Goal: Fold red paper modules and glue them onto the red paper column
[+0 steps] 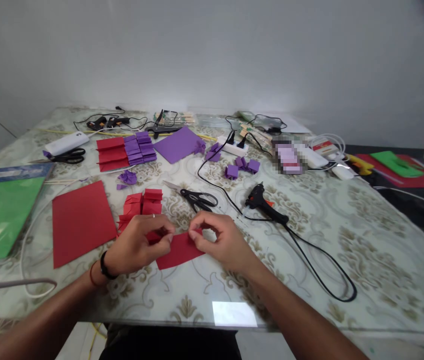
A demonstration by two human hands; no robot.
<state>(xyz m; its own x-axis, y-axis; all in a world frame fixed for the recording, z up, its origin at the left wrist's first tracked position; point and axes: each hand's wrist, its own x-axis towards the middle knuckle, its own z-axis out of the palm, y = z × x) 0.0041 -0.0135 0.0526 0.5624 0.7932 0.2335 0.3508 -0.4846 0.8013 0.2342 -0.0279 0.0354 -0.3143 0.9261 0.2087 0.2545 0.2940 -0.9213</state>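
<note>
My left hand [140, 243] and my right hand [217, 239] both pinch a small red paper piece [179, 251] that lies low over the table's near middle. The fingers of each hand are curled onto its upper edge. A ring shows on my left hand and bands sit on that wrist. Just behind the left hand lies a pile of folded red paper pieces [142, 204]. Black-handled scissors [197, 198] rest right behind my hands.
A red sheet [80, 221] and green sheet [0, 212] lie left. A black glue gun [262, 202] with its cable sits right. Further back are purple folded pieces [140, 147], a purple sheet [177, 144], a power strip [232, 146], second scissors [67, 156] and cables.
</note>
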